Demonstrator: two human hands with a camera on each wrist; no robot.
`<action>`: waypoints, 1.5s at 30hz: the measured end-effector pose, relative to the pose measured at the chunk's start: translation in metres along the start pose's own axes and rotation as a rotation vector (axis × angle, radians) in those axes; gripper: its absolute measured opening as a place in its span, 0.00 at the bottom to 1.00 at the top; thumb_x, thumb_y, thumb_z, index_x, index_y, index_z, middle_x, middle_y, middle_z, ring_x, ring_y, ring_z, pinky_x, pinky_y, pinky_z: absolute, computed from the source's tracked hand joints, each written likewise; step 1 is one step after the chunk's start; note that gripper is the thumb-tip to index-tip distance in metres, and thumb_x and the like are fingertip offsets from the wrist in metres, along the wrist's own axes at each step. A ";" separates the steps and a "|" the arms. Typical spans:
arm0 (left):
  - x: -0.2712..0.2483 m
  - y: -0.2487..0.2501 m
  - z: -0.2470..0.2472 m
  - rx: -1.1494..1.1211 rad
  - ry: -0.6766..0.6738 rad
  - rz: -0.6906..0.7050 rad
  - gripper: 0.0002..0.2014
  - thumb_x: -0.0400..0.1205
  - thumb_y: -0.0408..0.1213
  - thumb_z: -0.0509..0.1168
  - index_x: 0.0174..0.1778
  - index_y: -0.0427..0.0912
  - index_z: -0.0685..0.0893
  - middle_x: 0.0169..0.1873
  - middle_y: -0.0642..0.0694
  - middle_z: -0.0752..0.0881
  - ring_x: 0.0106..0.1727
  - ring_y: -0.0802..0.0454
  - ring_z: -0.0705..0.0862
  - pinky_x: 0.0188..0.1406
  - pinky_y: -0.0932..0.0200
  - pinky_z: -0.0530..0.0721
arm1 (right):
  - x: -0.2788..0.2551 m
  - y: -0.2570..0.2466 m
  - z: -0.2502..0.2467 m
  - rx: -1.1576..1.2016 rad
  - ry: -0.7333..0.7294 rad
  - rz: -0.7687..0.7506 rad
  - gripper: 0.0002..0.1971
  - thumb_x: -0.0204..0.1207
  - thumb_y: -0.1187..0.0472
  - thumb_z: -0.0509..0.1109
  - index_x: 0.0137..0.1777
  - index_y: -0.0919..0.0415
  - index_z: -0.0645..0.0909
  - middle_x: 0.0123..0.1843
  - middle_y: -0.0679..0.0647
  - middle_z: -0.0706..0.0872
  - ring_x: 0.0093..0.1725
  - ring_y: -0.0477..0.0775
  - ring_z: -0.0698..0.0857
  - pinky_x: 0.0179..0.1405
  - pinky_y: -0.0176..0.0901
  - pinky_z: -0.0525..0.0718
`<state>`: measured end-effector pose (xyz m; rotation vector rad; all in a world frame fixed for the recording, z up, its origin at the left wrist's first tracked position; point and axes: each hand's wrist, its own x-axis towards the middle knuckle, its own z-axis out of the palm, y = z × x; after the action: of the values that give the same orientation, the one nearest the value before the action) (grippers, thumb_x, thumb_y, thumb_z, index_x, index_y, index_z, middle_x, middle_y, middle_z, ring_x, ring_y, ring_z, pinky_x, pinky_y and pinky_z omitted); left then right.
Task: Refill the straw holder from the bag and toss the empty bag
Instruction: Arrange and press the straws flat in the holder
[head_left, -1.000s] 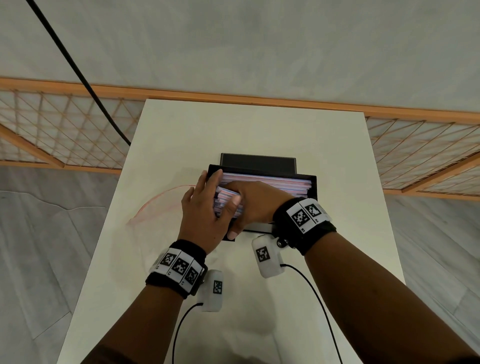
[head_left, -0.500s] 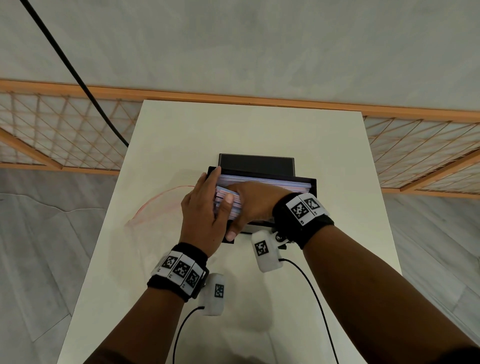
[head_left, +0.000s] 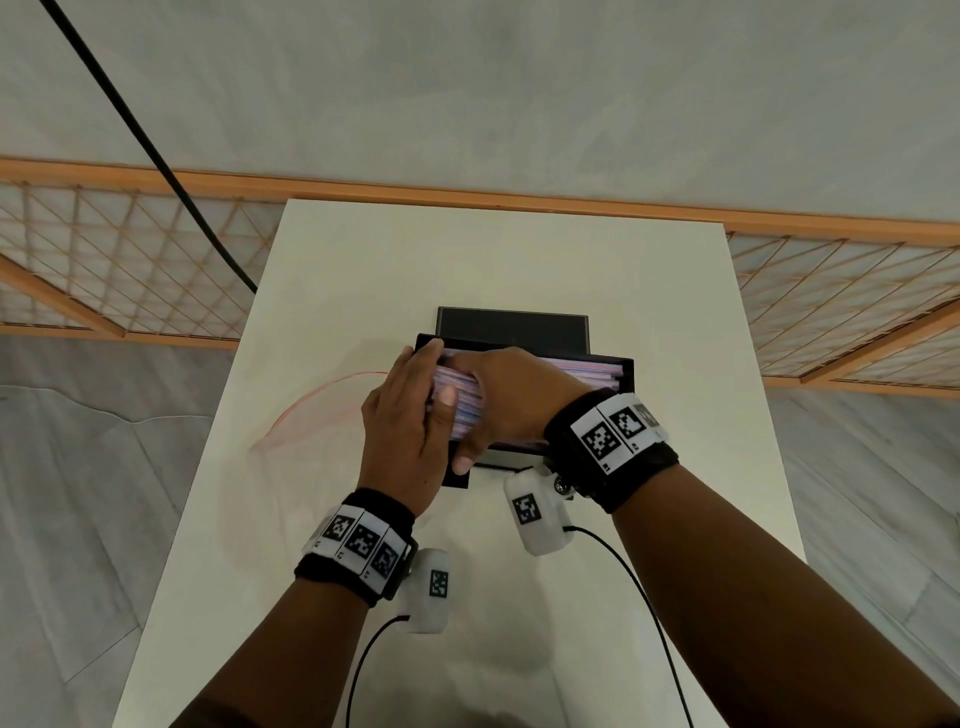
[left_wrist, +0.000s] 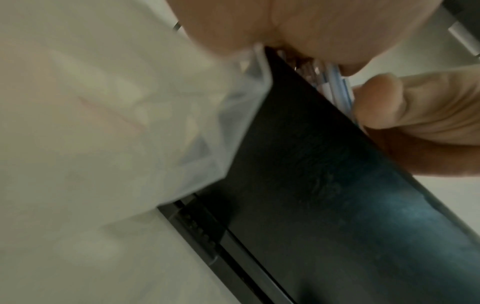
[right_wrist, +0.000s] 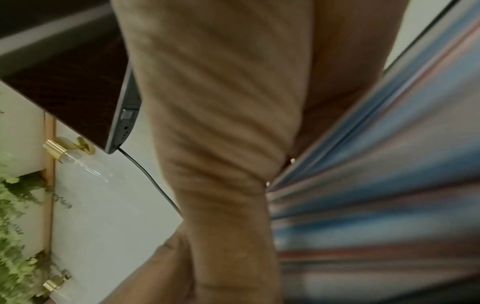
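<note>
A black straw holder (head_left: 626, 374) stands in the middle of the white table, with pink and blue straws (head_left: 587, 369) lying in it. My right hand (head_left: 514, 395) reaches across from the right, its fingers curled over the bundle and its thumb on the near side. At the bundle's left end my left hand (head_left: 405, 421) cups the straws, with the thumb lying on top of them. The clear bag (head_left: 311, 415) with a red zip line lies flat to the left. In the left wrist view it is the translucent bag (left_wrist: 182, 123) against the holder's wall (left_wrist: 324, 185), and straw ends (left_wrist: 335, 82) sit between palm and thumb. In the right wrist view the straws (right_wrist: 376, 185) fill the right side.
The table (head_left: 519, 249) ends at a wooden lattice railing (head_left: 130, 270) at the back. A black cable (head_left: 156, 150) hangs at the upper left. Thin wires from the wrist cameras trail over the near tabletop (head_left: 639, 587).
Both hands have stayed on the straw bundle in the holder. My left thumb has slid a little to the left along the straws. The bag has not moved.
</note>
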<state>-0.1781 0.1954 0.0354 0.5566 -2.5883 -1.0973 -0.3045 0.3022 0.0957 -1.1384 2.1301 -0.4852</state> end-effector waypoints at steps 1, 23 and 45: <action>0.000 0.000 -0.001 -0.026 0.016 0.007 0.27 0.90 0.51 0.45 0.84 0.48 0.67 0.81 0.49 0.73 0.85 0.50 0.67 0.83 0.40 0.66 | -0.003 0.001 0.000 0.000 0.028 -0.015 0.49 0.50 0.44 0.92 0.74 0.46 0.78 0.62 0.44 0.90 0.60 0.51 0.88 0.66 0.54 0.86; 0.001 -0.005 0.004 0.098 0.021 0.118 0.27 0.87 0.54 0.54 0.81 0.47 0.72 0.81 0.50 0.75 0.84 0.52 0.70 0.80 0.44 0.66 | -0.030 0.007 0.052 0.015 0.217 0.117 0.35 0.67 0.45 0.84 0.72 0.52 0.78 0.64 0.53 0.89 0.61 0.58 0.87 0.58 0.52 0.86; 0.005 -0.007 0.008 0.060 0.051 0.095 0.22 0.90 0.46 0.48 0.78 0.50 0.77 0.79 0.56 0.77 0.84 0.57 0.68 0.78 0.45 0.69 | -0.006 0.010 0.038 -0.005 0.060 0.154 0.36 0.54 0.38 0.89 0.63 0.44 0.83 0.55 0.46 0.93 0.54 0.53 0.90 0.56 0.54 0.90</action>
<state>-0.1838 0.1939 0.0257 0.4632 -2.5815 -0.9657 -0.2811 0.3124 0.0653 -0.9649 2.2511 -0.4479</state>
